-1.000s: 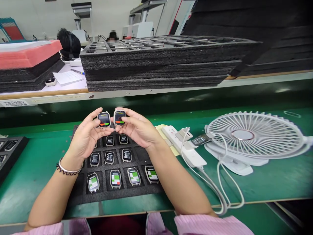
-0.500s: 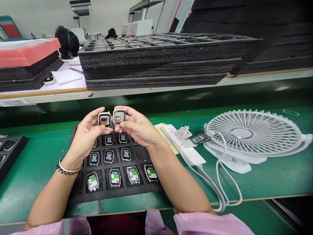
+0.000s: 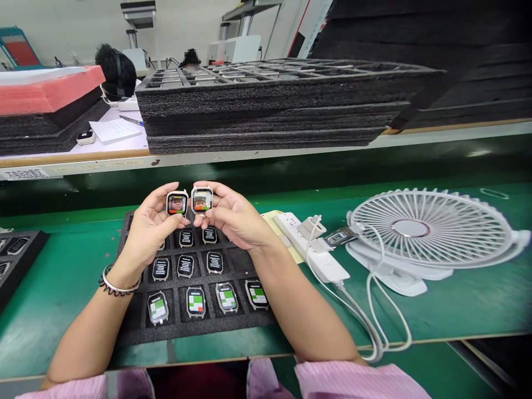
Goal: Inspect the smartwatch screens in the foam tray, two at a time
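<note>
Foam tray of watches, right side partly hidden by the right forearm. Above its far rows, the left hand pinches one smartwatch, the right hand a second smartwatch, backs unseen. At right, power strip and fan; behind, a foam stack partly concealing a person.

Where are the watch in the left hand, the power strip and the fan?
Watch (image 3: 177, 203): head view, on its lit screen.
Power strip (image 3: 320, 258): head view, on its white top face.
Fan (image 3: 411, 228): head view, on the round cap at its centre.
</note>
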Available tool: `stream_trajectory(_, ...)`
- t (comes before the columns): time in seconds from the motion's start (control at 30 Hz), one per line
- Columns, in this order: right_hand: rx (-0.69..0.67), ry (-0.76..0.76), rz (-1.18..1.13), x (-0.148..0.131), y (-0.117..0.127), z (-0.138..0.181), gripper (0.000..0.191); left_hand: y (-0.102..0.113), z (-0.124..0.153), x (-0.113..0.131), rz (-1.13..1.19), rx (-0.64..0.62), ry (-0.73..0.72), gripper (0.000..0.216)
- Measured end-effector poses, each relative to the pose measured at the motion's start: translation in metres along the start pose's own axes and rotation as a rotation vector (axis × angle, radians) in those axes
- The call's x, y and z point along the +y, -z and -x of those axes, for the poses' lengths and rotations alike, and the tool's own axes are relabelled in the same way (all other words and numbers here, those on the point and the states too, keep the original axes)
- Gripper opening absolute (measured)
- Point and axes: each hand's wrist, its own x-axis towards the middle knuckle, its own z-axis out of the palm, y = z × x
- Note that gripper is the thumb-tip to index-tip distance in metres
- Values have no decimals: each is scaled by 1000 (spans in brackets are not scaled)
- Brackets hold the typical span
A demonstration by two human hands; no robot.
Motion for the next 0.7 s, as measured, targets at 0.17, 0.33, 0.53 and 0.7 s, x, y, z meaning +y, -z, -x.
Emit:
stream_trajectory(0.17,-27,24,-43,-1,-1,-6,41,2,-3,8,14,-1,31,60)
stream_trajectory(0.33,-36,109,-30,-30,-9,-27,22,-1,-26,36,52,-24,-17,64)
stream_trajectory(0.53,-27,251,76,-91,-28,-53,23,-16,-59,87,29,-81,-227,65)
stream_trajectory(0.7,-80,404,168,-136,-41,-67,21,-30,-75,128,-27,-113,-408,64)
